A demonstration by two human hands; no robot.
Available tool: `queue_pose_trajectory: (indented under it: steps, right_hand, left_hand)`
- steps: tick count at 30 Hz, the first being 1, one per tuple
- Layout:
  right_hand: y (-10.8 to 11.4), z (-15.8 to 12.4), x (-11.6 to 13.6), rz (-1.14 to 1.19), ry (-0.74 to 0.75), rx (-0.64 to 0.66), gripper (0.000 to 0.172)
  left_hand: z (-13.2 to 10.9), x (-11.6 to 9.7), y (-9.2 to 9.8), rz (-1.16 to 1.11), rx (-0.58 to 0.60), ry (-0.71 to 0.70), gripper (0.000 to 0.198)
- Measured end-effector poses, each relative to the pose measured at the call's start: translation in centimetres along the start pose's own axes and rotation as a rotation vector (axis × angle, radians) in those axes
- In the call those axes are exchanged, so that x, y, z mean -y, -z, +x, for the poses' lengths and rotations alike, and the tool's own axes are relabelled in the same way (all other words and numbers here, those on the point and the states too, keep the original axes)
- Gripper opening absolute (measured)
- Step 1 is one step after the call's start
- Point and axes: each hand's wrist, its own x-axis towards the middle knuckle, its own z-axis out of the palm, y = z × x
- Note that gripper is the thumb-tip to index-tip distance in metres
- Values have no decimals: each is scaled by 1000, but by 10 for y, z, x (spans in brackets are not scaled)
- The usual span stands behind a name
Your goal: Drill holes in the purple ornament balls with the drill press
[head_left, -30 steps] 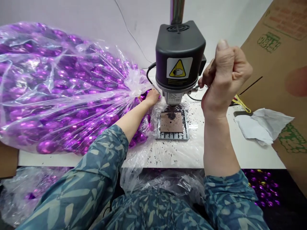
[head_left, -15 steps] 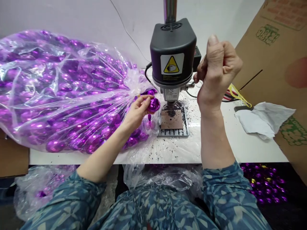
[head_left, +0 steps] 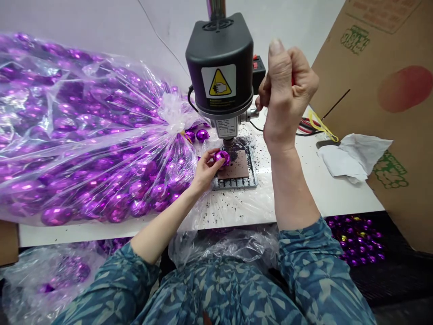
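Note:
A shiny purple faceted ball [head_left: 222, 157] is pinched between the fingers of my left hand [head_left: 207, 169]. It sits over the left part of the brown board [head_left: 241, 166] on the metal base, just below the drill chuck [head_left: 228, 142]. Above stands the black drill press [head_left: 219, 54] with a yellow warning label. At its right side my right hand [head_left: 287, 90] is closed in a fist round the press's handle, which the fingers mostly hide. Dark shavings are scattered on the board and around the base.
A large clear bag [head_left: 84, 144] of purple balls fills the left of the white table [head_left: 233, 212]. Loose purple balls [head_left: 202, 135] lie by its tied neck. On the right are crumpled white paper [head_left: 352, 158] and a cardboard box [head_left: 382, 58]. More purple balls [head_left: 358, 241] lie below the table.
My left hand has carried the purple ball from beside the bag's neck onto the board under the chuck. My right hand stays on the handle. The view has shifted right.

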Motion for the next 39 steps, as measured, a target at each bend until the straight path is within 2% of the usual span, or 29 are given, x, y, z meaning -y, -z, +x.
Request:
queue_pose_trajectory:
  steps: [4,8,12,15,20,27,39]
  right_hand:
    - [0,0,0,26,21,-4,71]
    - [0,-1,0,-71,24,12,60]
    - [0,-1,-1,-52,49,15,51]
    - [0,-1,-1,-47,50,15,57]
    - [-2,-1,0,28,50,-22,71]
    - [1,-9,1,163,67,-54,63]
    - [15,-51,-11,173,162,-122,64]
  left_hand:
    - [5,3,-4,75,16,-57,43]
    - [8,11,-8,87,29,-77,38]
    - [13,21,-10,83,-4,-85,47]
    - [15,26,-12,93,7,-92,56]
    - [8,26,-16,152,82,-103,54]
    - [5,26,-19,147,107,-132,55]
    - [7,33,-16,167,124,-205,59]
